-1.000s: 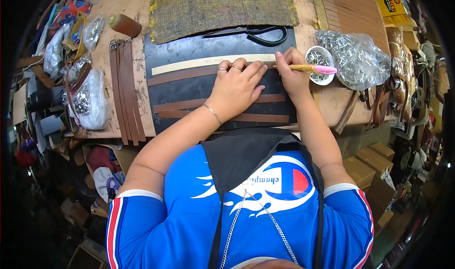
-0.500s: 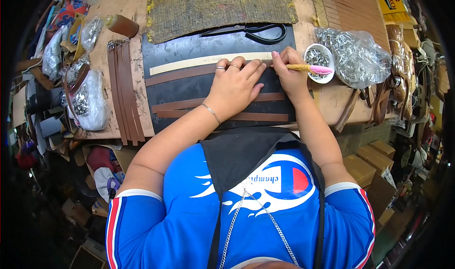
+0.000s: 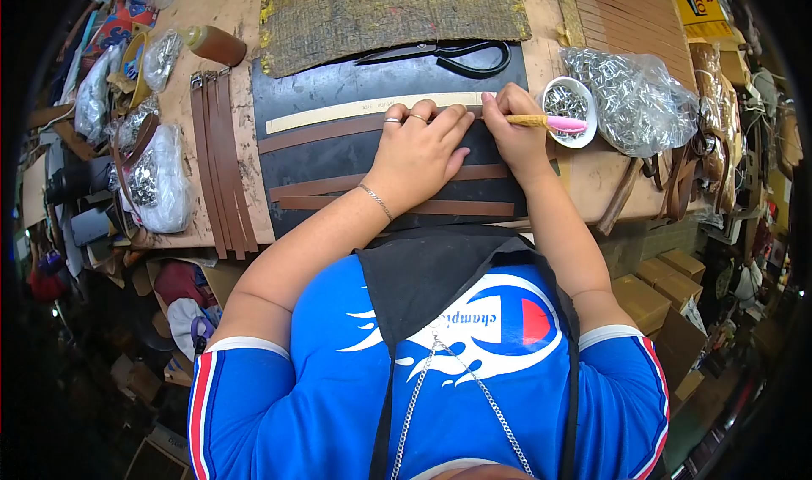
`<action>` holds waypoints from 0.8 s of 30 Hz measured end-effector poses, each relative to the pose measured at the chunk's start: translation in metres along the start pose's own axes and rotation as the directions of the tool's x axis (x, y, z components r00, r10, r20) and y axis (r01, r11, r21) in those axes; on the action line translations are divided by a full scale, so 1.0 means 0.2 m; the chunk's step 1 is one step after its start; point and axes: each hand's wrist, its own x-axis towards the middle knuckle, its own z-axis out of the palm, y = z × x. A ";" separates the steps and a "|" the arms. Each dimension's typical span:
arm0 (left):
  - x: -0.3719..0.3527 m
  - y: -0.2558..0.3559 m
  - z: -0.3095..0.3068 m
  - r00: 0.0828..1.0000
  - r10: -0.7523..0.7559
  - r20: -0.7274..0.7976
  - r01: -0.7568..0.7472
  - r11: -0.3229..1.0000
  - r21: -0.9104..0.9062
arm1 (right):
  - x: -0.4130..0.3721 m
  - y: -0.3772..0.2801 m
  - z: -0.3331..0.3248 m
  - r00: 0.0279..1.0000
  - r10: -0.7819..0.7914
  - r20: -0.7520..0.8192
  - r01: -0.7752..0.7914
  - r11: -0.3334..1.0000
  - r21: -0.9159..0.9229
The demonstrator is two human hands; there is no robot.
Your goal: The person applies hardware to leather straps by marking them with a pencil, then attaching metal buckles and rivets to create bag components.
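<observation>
My left hand (image 3: pixel 420 152) lies flat, fingers stretched out, over a brown leather strip (image 3: pixel 313 135) and the lower edge of a cream strip (image 3: pixel 330 116) with faint writing. My right hand (image 3: pixel 518 133) is closed round a pen-like tool (image 3: pixel 529 120) with a tan grip and a pink end. Its tip points left, close to the strips' right ends, and is hidden by my fingers. Two more brown strips (image 3: pixel 457 208) lie nearer me on the black mat (image 3: pixel 355 85), partly under my left wrist.
Black-handled scissors (image 3: pixel 469 59) lie beyond the strips, by a worn fibrous board (image 3: pixel 389 10). On the right stand a white cup (image 3: pixel 589 99) of small metal parts and a full plastic bag (image 3: pixel 634 99). Leftward are bundled brown straps (image 3: pixel 222 167) and a bottle (image 3: pixel 216 46).
My right hand and the tool have shifted slightly left. My left hand stays in place on the strips.
</observation>
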 end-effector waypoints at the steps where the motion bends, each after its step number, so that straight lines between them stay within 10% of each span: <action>1: 0.00 0.00 0.00 1.000 0.000 -0.003 0.000 1.000 0.002 | 0.00 0.01 0.00 1.000 0.000 0.000 0.000 1.000 0.000; 11: 0.00 -0.03 0.04 0.994 0.047 -0.100 -0.050 0.998 -0.028 | -0.06 -0.08 -0.13 0.982 0.185 -0.037 -0.140 0.848 0.511; 15: -0.02 0.01 0.03 0.993 0.004 -0.120 -0.016 0.995 -0.097 | -0.08 -0.18 -0.19 0.980 0.163 0.112 -0.173 0.981 0.083; 17: -0.03 0.00 0.04 0.988 -0.027 -0.152 0.007 0.991 -0.131 | -0.10 -0.18 -0.17 0.973 -0.037 0.229 0.110 0.944 -0.311; 24: -0.09 -0.04 0.04 0.983 -0.072 -0.170 0.075 0.997 0.008 | -0.06 -0.18 -0.14 0.931 0.138 0.338 0.026 0.899 -0.438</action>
